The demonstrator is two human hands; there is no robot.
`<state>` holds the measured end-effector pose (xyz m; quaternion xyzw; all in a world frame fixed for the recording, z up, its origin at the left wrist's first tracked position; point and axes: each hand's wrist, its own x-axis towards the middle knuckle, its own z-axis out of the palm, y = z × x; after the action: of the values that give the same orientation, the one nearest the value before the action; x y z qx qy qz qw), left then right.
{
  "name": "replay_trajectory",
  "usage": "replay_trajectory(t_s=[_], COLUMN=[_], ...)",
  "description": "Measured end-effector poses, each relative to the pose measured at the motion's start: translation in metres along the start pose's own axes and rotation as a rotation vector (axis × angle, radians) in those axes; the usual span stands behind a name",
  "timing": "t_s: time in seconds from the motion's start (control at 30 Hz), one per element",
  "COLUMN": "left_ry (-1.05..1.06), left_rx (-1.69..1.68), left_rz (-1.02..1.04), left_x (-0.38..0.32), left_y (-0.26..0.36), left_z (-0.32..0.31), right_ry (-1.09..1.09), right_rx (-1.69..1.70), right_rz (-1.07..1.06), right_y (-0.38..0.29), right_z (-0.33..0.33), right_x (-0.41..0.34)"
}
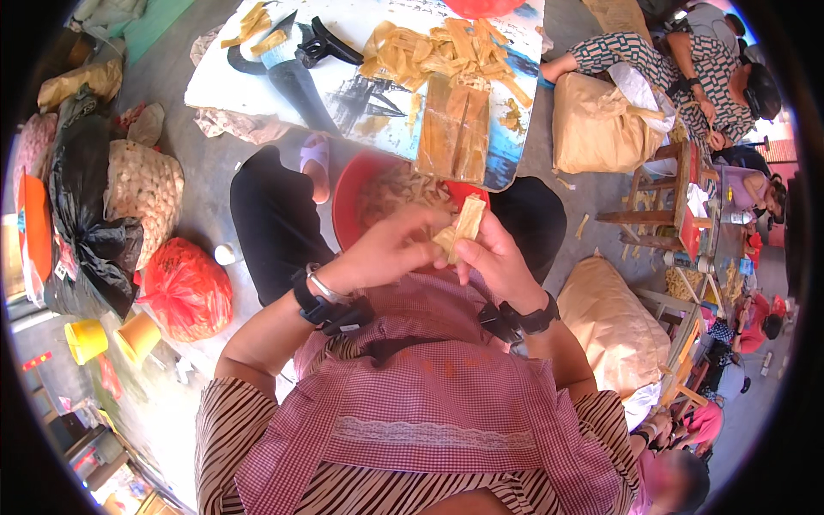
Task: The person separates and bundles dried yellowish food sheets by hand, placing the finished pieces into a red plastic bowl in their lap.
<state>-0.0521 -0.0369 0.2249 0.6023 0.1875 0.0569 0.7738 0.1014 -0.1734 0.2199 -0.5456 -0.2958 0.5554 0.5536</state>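
Above my lap both hands meet at a folded, pale yellow strip of dried sheet material (pixel 468 222). My right hand (pixel 499 251) pinches it upright between thumb and fingers. My left hand (pixel 402 244), slightly blurred, touches its lower left part with the fingertips. Under the hands, a red plastic basin (pixel 344 199) between my knees holds many small pale pieces. Beyond it, a pile of similar yellow strips (pixel 444 51) lies on a painted white board (pixel 386 135), behind a flat brown wooden block (pixel 454 129) at the near edge.
A black claw-like clip (pixel 325 44) lies on the board. Left on the floor stand a tied red plastic bag (pixel 187 290), a black bag (pixel 80 193) and yellow buckets (pixel 85 341). Large brown paper sacks (pixel 611 322) and a wooden stool (pixel 669 193) are at right, where several people sit.
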Motion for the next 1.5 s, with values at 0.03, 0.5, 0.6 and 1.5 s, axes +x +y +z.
replay_trajectory(t_s=[0.03,0.5,0.6,1.5], left_ry=[-0.102,-0.018,-0.02,0.029], left_rx=[0.002,0.925,0.923,-0.013], left_rz=[-0.076,0.288,0.297,-0.039], left_x=[-0.001,0.001,0.0,0.004], left_y=[0.004,-0.004,-0.009,-0.015], left_z=[0.001,0.005,0.008,0.007], right_ry=[0.014,-0.012,0.071,0.268], right_rx=[0.143,-0.068,-0.458,-0.557], right_rz=[-0.008,0.157,-0.072,-0.102], right_y=[-0.003,0.006,0.009,0.005], right_z=[0.004,0.001,0.012,-0.03], right_x=[0.0,-0.006,-0.011,0.005])
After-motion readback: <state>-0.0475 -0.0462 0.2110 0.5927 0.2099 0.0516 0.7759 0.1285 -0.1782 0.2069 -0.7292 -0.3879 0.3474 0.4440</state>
